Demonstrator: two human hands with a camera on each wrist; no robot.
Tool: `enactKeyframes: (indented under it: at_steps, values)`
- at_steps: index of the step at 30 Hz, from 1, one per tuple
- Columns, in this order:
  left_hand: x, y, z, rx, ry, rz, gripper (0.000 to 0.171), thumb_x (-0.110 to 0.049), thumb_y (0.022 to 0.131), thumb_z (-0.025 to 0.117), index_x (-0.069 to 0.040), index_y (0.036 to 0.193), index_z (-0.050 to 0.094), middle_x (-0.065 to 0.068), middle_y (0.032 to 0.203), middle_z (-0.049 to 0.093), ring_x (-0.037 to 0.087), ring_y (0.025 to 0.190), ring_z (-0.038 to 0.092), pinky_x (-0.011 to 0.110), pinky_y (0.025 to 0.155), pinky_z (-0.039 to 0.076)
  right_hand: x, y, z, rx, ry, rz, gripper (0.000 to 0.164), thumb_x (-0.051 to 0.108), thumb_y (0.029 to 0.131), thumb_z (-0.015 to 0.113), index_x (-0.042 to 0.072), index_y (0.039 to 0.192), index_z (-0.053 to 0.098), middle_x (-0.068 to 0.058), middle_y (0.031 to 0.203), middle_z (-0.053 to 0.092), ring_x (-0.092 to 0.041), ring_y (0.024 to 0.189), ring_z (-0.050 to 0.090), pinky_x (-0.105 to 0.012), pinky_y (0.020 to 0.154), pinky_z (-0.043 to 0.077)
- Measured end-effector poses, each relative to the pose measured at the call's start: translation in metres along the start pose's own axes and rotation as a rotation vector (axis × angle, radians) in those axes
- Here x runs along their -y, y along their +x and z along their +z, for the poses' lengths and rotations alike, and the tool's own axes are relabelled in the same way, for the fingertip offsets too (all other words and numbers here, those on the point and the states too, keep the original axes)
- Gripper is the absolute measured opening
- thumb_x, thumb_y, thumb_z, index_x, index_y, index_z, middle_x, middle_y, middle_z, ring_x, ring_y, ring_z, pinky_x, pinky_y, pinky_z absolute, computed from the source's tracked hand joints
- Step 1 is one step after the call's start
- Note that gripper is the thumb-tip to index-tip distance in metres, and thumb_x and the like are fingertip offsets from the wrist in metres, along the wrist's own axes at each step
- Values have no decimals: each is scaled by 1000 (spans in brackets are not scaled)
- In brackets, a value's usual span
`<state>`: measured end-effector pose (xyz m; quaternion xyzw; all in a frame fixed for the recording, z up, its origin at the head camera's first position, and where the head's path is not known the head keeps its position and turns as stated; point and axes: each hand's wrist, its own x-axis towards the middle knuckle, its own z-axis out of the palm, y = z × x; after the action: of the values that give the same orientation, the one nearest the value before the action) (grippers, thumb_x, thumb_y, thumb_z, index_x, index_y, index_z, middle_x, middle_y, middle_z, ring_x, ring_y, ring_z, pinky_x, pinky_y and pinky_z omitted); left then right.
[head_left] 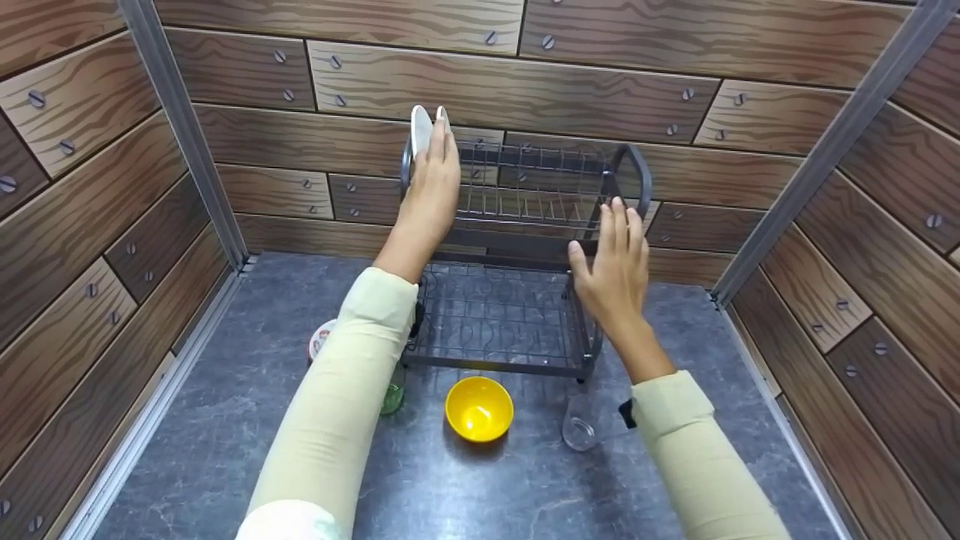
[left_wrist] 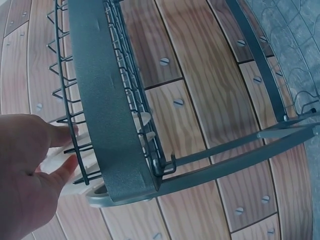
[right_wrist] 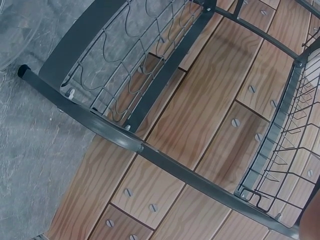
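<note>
Evidently, the left hand [head_left: 433, 184] is lying nearest the white plates [head_left: 421, 129], while the right hand [head_left: 619, 274] is hovering at the opposite end of the dish rack [head_left: 517, 244]. The governing relation is judged to be alignment: the plates are standing on edge, nearly upright, at the left end of the upper tier, their planes running front to back, and the left fingers are pointing up and forward along that same direction. One plate is showing just left of the fingers; the other is showing behind the fingertips, mostly hidden.

The left hand's grip is narrow: in the left wrist view, thumb and finger are flanking a white plate and appear to be pinching it, though which of the two cannot be told. Two white rims are showing close together through the wires in that view. The right hand's grip is wide and is holding nothing, its fingers extending beside the rack's right side; contact there cannot be confirmed.

On appearance, the plates are presenting as plain white, thin and rounded in outline, with no marking visible on the exposed parts. Material cannot be determined.
</note>
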<state>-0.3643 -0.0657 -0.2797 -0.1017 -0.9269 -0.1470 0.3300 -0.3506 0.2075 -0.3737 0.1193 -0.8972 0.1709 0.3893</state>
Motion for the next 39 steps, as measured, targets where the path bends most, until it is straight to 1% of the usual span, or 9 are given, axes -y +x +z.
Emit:
enactKeyframes:
  at_steps: [5, 8, 11, 16, 22, 26, 30, 35, 39]
  values:
    - [-1, -3, -2, -51, -18, 12, 50, 11, 93, 40, 7, 143, 33, 23, 152, 26, 36, 125, 43, 37, 109, 34, 1, 0, -1, 9, -4, 4, 71, 50, 95, 40, 9, 151, 25, -2, 160, 16, -26, 145, 10, -46, 116, 14]
    - [-2, -5, -5, -77, -56, 6, 52, 3, 93, 51, 6, 143, 35, 23, 150, 29, 34, 132, 38, 35, 113, 29, 2, 0, -1, 12, -2, 2, 71, 50, 96, 39, 9, 151, 24, -2, 160, 15, -26, 145, 10, -47, 116, 14]
    - [-3, -6, -10, -90, -122, 0, 60, -6, 90, 61, 4, 143, 35, 23, 152, 27, 33, 136, 33, 35, 115, 26, 2, 0, -1, 6, -3, -1, 70, 50, 96, 39, 10, 151, 23, -3, 159, 16, -26, 145, 10, -47, 116, 14]
    - [-3, -10, -16, -103, -200, -15, 61, -12, 91, 63, 0, 145, 36, 22, 153, 26, 35, 139, 28, 37, 116, 23, 2, 0, -1, 6, -6, -1, 70, 50, 96, 39, 12, 152, 22, -2, 160, 16, -26, 145, 10, -47, 116, 14]
    - [-2, -21, -23, -150, -257, -5, 60, -19, 92, 63, -2, 145, 38, 21, 149, 32, 36, 136, 32, 38, 115, 26, 2, 0, 0, 18, -9, 9, 70, 50, 96, 38, 12, 152, 21, -1, 160, 14, -25, 145, 9, -47, 116, 13]
    - [-2, -34, -27, -184, -312, 3, 60, -21, 92, 63, -2, 144, 40, 19, 148, 35, 34, 134, 34, 36, 114, 27, 2, -1, -1, 28, -5, 18, 71, 51, 96, 39, 12, 153, 20, 0, 160, 12, -25, 146, 8, -47, 116, 12]
    - [-2, -51, -29, -216, -373, 15, 58, -19, 91, 65, -1, 142, 43, 19, 145, 38, 33, 132, 37, 35, 113, 29, 3, -1, -1, 28, -4, 18, 71, 51, 96, 39, 12, 152, 21, -1, 160, 13, -25, 146, 8, -47, 116, 13]
    - [1, -76, -25, -235, -425, 9, 58, -19, 91, 65, -4, 142, 44, 15, 143, 40, 31, 129, 40, 36, 111, 32, 3, 0, -1, 18, -13, 13, 71, 51, 96, 39, 11, 152, 23, -2, 160, 15, -25, 145, 9, -47, 115, 14]
    - [6, -99, -18, -248, -447, -2, 58, -20, 90, 66, -4, 142, 44, 15, 142, 42, 30, 130, 40, 37, 111, 32, 2, 0, -1, 16, -15, 14, 71, 51, 96, 39, 12, 152, 22, -1, 160, 15, -25, 145, 10, -47, 115, 14]
